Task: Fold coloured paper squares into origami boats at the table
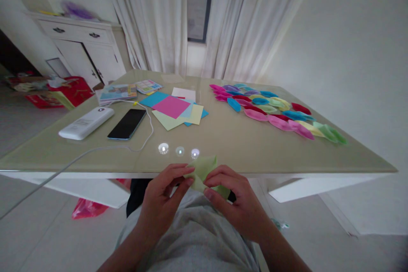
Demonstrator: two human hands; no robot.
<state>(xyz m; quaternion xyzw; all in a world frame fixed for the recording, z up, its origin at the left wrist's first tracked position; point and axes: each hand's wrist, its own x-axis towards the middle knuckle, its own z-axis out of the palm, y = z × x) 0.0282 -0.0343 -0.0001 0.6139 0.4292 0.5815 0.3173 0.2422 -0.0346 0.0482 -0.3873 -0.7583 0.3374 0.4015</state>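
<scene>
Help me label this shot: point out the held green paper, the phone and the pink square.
Green paper (203, 169): head view, upper part.
Phone (127, 124): head view, middle of dark screen.
Pink square (171, 106): head view, middle of upper face.

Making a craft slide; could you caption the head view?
Left hand and right hand hold light green paper near a table bearing colourful leaf-shaped pieces.

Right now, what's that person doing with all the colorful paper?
The person's left hand and right hand are pinching a bent piece of light green paper at the near edge of the table. Colorful folded pieces lie in rows on the table's right side. Flat paper squares overlap left of the middle, beside a black phone.
</scene>
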